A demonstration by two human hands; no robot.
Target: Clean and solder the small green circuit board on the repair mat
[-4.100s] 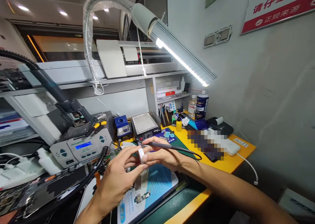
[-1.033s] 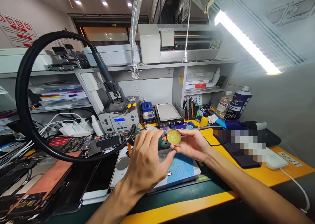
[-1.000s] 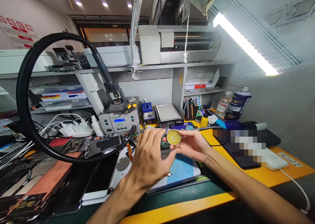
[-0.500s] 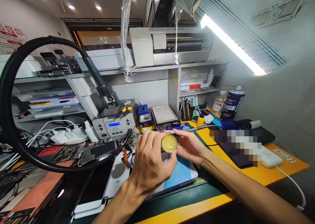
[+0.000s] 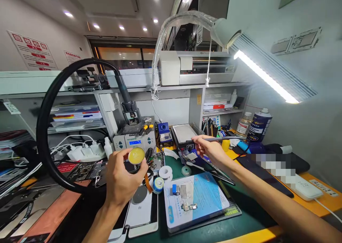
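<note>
My left hand grips a small round tin of yellow soldering flux by its sides, with its open face toward me. My right hand is closed in a pinch on what looks like a soldering iron. Its grey cord end runs off to the right; the tip is hidden. Below and between both hands lies a blue-and-white box. On it rest a small metal-cased circuit part and a little blue clamp-like piece.
A hot-air station with a black looped hose stands behind on the left. Solder spools, a white phone and a heating plate surround the box. A lamp hangs overhead on the right.
My hands have moved apart: the left went left with the tin, the right up and away from it. The box and small parts came into view. The camera view has shifted.
</note>
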